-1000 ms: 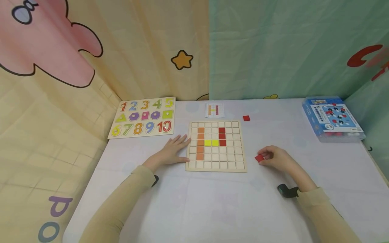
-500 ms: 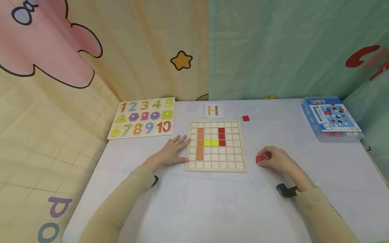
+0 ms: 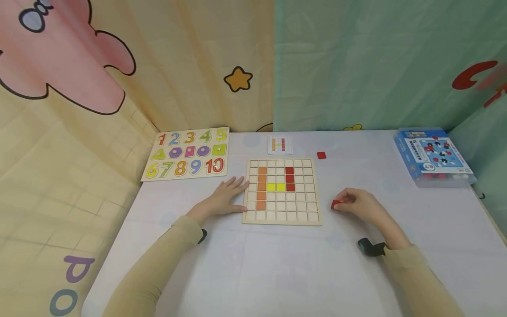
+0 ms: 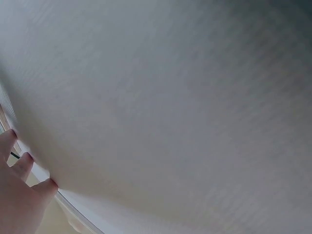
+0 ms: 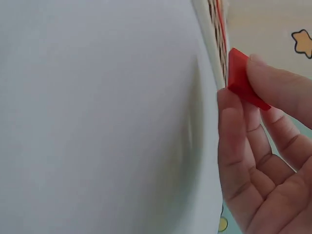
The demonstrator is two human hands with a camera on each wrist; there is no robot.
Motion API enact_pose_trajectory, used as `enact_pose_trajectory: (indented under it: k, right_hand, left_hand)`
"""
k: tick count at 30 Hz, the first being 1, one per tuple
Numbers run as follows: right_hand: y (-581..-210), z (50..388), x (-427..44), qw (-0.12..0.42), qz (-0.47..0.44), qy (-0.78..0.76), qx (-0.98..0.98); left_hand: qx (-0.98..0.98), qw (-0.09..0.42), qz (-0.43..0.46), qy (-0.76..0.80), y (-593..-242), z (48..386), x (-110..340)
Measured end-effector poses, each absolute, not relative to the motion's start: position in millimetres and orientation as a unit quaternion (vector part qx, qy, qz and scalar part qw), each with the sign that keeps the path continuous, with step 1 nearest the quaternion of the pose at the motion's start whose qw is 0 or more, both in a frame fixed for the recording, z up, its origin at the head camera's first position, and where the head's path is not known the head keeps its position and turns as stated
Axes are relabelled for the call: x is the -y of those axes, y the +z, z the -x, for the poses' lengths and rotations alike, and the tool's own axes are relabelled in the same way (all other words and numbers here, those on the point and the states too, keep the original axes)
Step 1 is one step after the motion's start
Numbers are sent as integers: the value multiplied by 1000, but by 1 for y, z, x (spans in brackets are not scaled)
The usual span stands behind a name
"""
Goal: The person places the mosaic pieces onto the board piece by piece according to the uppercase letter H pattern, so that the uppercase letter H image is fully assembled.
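Note:
A wooden grid board [image 3: 269, 215] lies mid-table, with a column of orange tiles [image 3: 261, 186], two yellow tiles [image 3: 276, 187] and a shorter column of dark red tiles [image 3: 290, 178] in its cells. My left hand [image 3: 220, 198] rests at the board's left edge, fingers spread and fingertips touching the frame. To the right of the board, my right hand [image 3: 359, 204] pinches a red square tile [image 5: 240, 78] between thumb and fingers, just above the table. Whether it is one tile or a stack, I cannot tell. Another red tile [image 3: 321, 155] lies beyond the board's far right corner.
Behind the board lies a small pattern card [image 3: 280, 144] printed with coloured squares. A wooden number puzzle [image 3: 186, 154] is at the back left. At the back right sits a blue boxed set [image 3: 433, 156] in clear plastic. Curtains stand along the table's back edge.
The red tile in my right hand has turned and is now more covered by the fingers; that hand shifted very slightly. My left hand stays against the board.

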State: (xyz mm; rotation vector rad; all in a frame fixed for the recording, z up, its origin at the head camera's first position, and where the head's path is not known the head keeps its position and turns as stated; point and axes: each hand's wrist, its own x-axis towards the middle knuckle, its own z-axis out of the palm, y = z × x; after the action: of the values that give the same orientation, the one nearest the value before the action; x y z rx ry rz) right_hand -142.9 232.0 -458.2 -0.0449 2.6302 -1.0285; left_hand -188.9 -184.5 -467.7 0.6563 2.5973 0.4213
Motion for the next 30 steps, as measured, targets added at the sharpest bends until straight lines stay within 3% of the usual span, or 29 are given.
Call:
enact_pose_trajectory:
  k: [15,30]
  right_hand:
    - [-452,175,-162,155,22,-445,-882]
    - [-458,186,-128,170,64,-385,-905]
  left_hand:
    - [-934,218,-235,158,-463,187,184]
    - [-934,216,-236,158,-466,189,184]
